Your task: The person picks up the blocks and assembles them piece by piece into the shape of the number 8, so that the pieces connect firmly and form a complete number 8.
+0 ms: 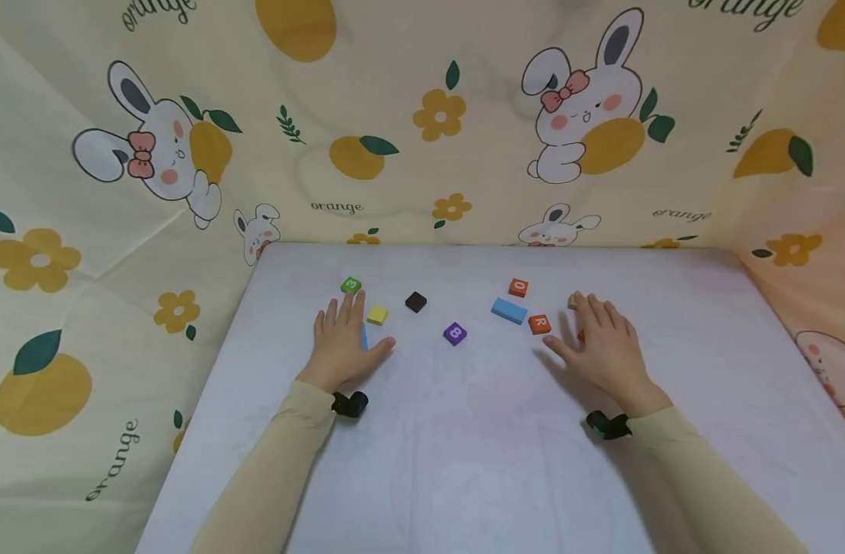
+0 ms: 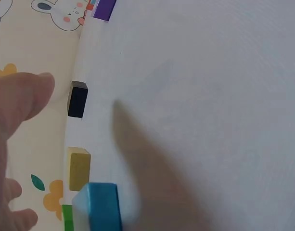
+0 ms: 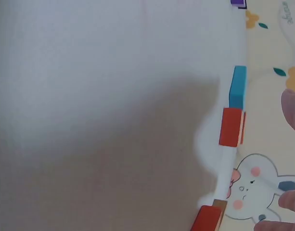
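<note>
Two hands well apart over a white table (image 1: 422, 462), fingers spread, nothing gripped. Left hand (image 1: 339, 338) partly hides a blue block (image 1: 363, 336); green block (image 1: 351, 285) just beyond its fingertips, yellow block (image 1: 377, 315) beside. Cannot tell whether those fingertips brush the green one. Right hand (image 1: 608, 350) partly covers a red block (image 1: 580, 335) and a brown block (image 1: 572, 302); orange "R" block (image 1: 539, 324) near its thumb. Between the hands: black block (image 1: 415, 302), purple block (image 1: 455, 333), long blue block (image 1: 509, 311), another orange block (image 1: 518, 287). All look stiff, likely light, painted wood perhaps; hard to damage, I judge, though smooth faces may slide on the tabletop if nudged. Best hold: thumb and forefinger across opposite side faces, low down; for the long blue block, across its narrow width at mid-length.
</note>
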`<state>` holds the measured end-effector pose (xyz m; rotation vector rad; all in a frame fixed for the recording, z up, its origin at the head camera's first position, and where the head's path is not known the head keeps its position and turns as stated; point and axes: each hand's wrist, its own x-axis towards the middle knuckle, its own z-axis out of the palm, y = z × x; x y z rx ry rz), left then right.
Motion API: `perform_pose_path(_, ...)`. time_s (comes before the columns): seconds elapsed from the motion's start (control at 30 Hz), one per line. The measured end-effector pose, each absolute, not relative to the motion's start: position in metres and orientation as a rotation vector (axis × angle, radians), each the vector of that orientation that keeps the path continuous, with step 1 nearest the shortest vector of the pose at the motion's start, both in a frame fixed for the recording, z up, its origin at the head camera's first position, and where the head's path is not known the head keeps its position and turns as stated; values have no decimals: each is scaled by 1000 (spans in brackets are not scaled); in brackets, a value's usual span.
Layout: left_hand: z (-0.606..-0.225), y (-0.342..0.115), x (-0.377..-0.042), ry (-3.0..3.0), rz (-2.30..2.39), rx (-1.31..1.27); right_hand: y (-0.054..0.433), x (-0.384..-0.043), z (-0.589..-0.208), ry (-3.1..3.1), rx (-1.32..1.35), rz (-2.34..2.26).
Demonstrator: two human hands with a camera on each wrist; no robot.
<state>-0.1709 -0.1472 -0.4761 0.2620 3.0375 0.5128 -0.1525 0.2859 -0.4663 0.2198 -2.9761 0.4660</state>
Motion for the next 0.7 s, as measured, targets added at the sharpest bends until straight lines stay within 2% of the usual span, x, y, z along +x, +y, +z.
perform_pose_path(0.2, -480, -148, -180, 3017, 675, 337, 296, -161, -469, -2951, 228, 556)
perform_pose_path(0.37, -482, -147, -189, 2971, 782, 325, 309, -175, -469, -3007, 79, 729)
perform_pose_path(0.7, -483, -147, -195, 2838, 939, 227, 354, -194, -468, -3020, -145, 1367)
